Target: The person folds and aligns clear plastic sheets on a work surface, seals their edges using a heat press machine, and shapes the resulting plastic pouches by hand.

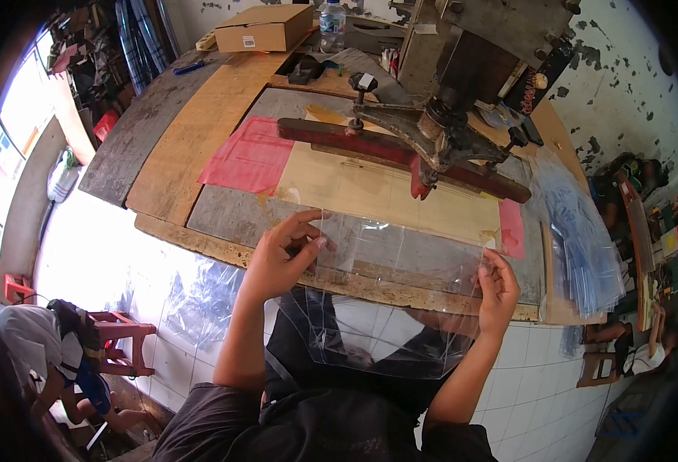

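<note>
A clear plastic sheet hangs between my two hands, over the front edge of the work table. Its upper left side is pinched by my left hand, thumb and forefinger together. On the other side, my right hand grips the sheet's right edge with closed fingers. Beyond the sheet, a pale yellow board lies on the grey table plate, with a pink sheet at its left end and another pink piece at its right. Above the board stands a press with a long red bar.
At the right lies a stack of clear plastic sheets. A cardboard box and a water bottle stand at the back. Two people sit low, one at lower left, one at far right. A red stool is left.
</note>
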{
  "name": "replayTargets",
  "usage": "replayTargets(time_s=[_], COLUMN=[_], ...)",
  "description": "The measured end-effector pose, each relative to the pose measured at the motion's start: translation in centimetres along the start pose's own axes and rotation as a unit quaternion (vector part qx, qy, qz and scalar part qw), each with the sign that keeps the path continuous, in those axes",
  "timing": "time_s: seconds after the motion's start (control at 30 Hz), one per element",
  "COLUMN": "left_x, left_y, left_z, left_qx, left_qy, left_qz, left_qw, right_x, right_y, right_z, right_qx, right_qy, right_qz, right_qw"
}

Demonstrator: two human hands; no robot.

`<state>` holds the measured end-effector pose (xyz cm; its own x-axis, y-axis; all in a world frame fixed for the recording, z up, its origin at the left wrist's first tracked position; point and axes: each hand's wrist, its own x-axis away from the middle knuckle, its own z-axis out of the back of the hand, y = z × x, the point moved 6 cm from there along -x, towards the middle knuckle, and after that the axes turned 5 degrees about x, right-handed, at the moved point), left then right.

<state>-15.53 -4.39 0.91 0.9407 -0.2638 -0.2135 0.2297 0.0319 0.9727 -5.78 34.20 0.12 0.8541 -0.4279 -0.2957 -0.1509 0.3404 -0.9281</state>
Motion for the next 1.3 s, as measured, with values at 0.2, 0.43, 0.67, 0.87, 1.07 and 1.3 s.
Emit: replayTargets(time_s=[0.2,0.43,0.67,0.87,1.07,1.3], left_x=[0.0,0.0,0.0,0.2,1.1,8.8], left_y=[0.2,0.0,0.1,0.2,1.3,0.3], left_z=[0.0,0.0,-0.1,-0.1,-1.7,-2.4], left_qx=[0.003,-0.002,0.009,-0.009,-0.217,-0.248], left_qy=[-0.001,0.003,-0.005,-0.010,0.066,0.265], left_qz=[0.003,-0.001,0.007,-0.006,-0.143,-0.275], left_qw=[1.000,1.000,1.000,1.000,0.963,0.890], right_x=[0.0,0.1,0.1,0.1,0.0,0.2], right_y=[-0.1,0.0,0.0,0.3,-0.1,0.0], right_z=[0.0,0.0,0.0,0.1,0.1,0.0], right_qx=[0.001,0.004,-0.003,-0.010,-0.038,-0.069], right_qy=[-0.003,0.002,-0.007,-0.008,-0.023,-0.039], right_qz=[0.001,0.000,-0.002,-0.010,-0.006,0.003], right_qw=[1.000,1.000,1.000,1.000,0.999,0.997])
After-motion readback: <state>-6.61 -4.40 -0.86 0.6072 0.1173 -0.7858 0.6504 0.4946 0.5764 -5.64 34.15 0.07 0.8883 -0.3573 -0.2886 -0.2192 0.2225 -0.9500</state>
